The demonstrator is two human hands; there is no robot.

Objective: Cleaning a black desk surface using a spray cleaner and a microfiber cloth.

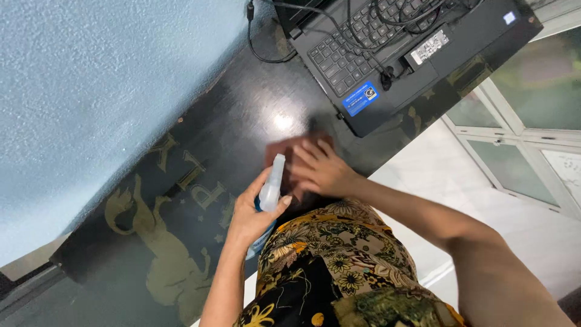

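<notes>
Glossy black table (200, 139) with gold motifs beside blue wall (91, 91); blue-stickered laptop (472, 36). Left hand (251, 215) grips spray bottle (270, 188); right hand (321, 169) flat, fingers spread, on blurred brown cloth (287, 151).

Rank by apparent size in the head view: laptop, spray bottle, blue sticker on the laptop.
1. Laptop, partly cut off by the frame.
2. Spray bottle, held in the left hand, partly hidden.
3. Blue sticker.

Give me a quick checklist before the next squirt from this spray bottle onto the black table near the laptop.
1. Left hand gripping spray bottle: ok.
2. Nozzle turned away from laptop: cannot tell.
3. Right hand flat on a cloth on the black table: ok, though motion-blurred.
4. Laptop apart from the hands: ok.
5. Cables off the wiping area: ok.
</notes>
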